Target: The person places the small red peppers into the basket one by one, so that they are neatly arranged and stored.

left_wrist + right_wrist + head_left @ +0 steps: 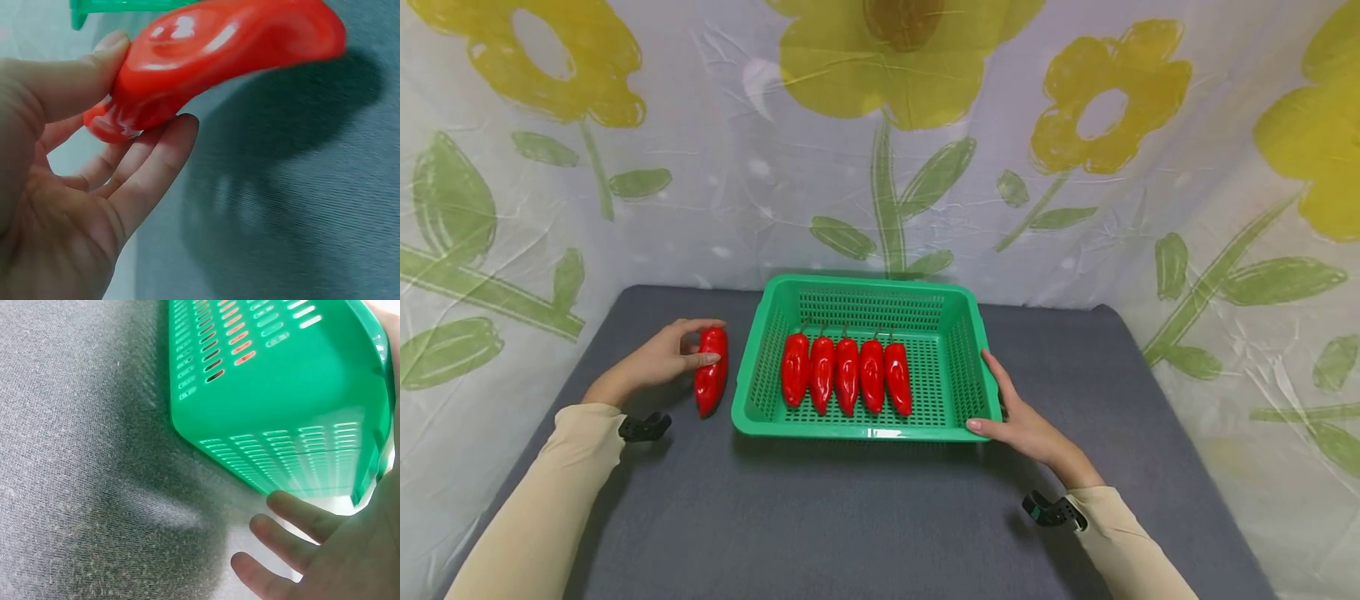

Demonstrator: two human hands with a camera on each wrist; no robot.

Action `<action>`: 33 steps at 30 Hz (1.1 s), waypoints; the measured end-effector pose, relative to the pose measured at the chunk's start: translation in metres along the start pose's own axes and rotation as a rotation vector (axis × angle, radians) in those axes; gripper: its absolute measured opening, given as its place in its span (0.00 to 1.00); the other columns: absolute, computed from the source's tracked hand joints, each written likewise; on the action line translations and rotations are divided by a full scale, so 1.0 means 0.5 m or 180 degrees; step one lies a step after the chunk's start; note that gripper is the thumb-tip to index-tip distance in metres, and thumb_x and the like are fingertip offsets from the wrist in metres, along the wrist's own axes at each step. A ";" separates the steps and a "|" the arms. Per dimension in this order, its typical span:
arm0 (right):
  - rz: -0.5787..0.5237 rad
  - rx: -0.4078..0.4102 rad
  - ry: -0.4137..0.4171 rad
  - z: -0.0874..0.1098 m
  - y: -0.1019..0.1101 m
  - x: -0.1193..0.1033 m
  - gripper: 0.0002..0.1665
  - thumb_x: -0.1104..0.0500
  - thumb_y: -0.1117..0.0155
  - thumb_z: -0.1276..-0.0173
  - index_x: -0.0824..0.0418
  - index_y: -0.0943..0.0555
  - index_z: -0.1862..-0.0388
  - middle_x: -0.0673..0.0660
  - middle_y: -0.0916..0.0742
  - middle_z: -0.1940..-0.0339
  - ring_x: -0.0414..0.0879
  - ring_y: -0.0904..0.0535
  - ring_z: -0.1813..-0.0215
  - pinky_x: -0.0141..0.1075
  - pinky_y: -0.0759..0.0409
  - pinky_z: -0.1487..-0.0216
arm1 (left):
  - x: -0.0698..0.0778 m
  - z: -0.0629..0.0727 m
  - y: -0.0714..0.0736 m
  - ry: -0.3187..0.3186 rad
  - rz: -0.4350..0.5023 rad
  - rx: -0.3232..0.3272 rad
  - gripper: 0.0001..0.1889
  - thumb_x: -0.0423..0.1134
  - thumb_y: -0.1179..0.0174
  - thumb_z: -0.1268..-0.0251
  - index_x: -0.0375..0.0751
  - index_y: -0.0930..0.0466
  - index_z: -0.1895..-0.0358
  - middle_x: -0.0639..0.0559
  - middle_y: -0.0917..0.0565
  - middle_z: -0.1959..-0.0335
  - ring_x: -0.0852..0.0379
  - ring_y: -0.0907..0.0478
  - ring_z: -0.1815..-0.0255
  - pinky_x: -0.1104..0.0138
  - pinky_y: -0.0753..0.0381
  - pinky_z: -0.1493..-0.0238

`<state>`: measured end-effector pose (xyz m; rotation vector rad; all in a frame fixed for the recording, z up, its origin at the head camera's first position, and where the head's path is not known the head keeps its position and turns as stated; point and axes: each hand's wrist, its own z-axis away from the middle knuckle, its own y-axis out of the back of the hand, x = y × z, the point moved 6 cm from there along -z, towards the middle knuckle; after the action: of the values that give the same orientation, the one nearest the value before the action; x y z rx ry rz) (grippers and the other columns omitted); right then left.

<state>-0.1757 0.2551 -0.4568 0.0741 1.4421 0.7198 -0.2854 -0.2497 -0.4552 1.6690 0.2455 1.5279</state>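
My left hand (655,358) pinches a glossy red pepper (711,379) near its upper end, left of the green basket (857,432). In the left wrist view the thumb (81,81) lies on one side of the pepper (206,44), with fingers on the other side. At the basket's near right corner, my right hand (1033,429) grips the rim, its thumb over the front edge and a finger along the right side. Several red peppers (847,375) lie side by side inside the basket. The right wrist view shows the other fingers (290,540) extended beside the basket wall (269,394).
A dark grey cloth-covered table (850,525) lies beneath everything. Behind it and along both sides hangs a pale curtain (722,208) with yellow flowers. Dark bands (1051,510) sit at both wrists.
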 end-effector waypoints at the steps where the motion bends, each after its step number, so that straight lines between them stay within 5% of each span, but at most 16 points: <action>1: 0.0009 0.0003 0.0000 0.000 0.000 0.000 0.63 0.49 0.32 0.34 0.29 0.69 0.22 0.68 0.53 0.18 0.69 0.31 0.29 0.52 0.23 0.41 | 0.005 -0.001 0.005 -0.0021 -0.0032 0.0026 0.34 0.39 0.36 0.33 0.32 0.38 0.28 0.28 0.31 0.39 0.34 0.18 0.51 0.57 0.14 0.61; 7: -0.0021 0.0008 -0.0010 0.000 0.000 0.000 0.63 0.48 0.32 0.35 0.29 0.69 0.22 0.69 0.52 0.19 0.69 0.31 0.29 0.51 0.22 0.42 | 0.041 -0.004 0.044 -0.0208 -0.0185 0.0193 0.32 0.38 0.38 0.32 0.40 0.36 0.27 0.34 0.29 0.34 0.29 0.23 0.43 0.59 0.17 0.55; 13: -0.0009 -0.0005 0.0013 -0.001 -0.001 0.000 0.63 0.49 0.32 0.34 0.29 0.69 0.22 0.68 0.53 0.19 0.68 0.31 0.29 0.51 0.23 0.42 | 0.087 -0.003 0.074 -0.0408 -0.0122 0.0314 0.32 0.36 0.38 0.32 0.42 0.37 0.26 0.35 0.30 0.32 0.38 0.31 0.35 0.41 0.26 0.41; 16: -0.0015 -0.0007 0.0016 -0.001 -0.001 0.000 0.63 0.49 0.32 0.34 0.29 0.69 0.22 0.68 0.53 0.19 0.68 0.31 0.29 0.50 0.23 0.42 | 0.109 -0.007 0.082 -0.0437 -0.0103 0.0367 0.33 0.36 0.38 0.32 0.43 0.38 0.25 0.36 0.30 0.32 0.41 0.34 0.34 0.40 0.29 0.39; 24: -0.0049 -0.0023 0.0006 -0.003 -0.002 0.000 0.63 0.49 0.32 0.34 0.29 0.70 0.22 0.68 0.53 0.19 0.68 0.31 0.29 0.49 0.22 0.43 | 0.155 -0.017 0.078 -0.0341 -0.0002 0.0411 0.34 0.35 0.37 0.33 0.45 0.37 0.25 0.40 0.32 0.33 0.46 0.35 0.35 0.46 0.29 0.38; 33: 0.0000 0.0001 -0.0013 -0.001 -0.002 -0.004 0.63 0.48 0.32 0.34 0.31 0.70 0.21 0.69 0.54 0.19 0.70 0.31 0.30 0.51 0.22 0.43 | 0.206 -0.041 0.061 -0.0597 0.0067 0.0333 0.34 0.35 0.38 0.33 0.45 0.38 0.25 0.39 0.31 0.30 0.42 0.34 0.32 0.42 0.28 0.37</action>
<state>-0.1755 0.2531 -0.4558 0.0758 1.4383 0.7190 -0.2909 -0.1941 -0.3613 1.8898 0.2112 1.3829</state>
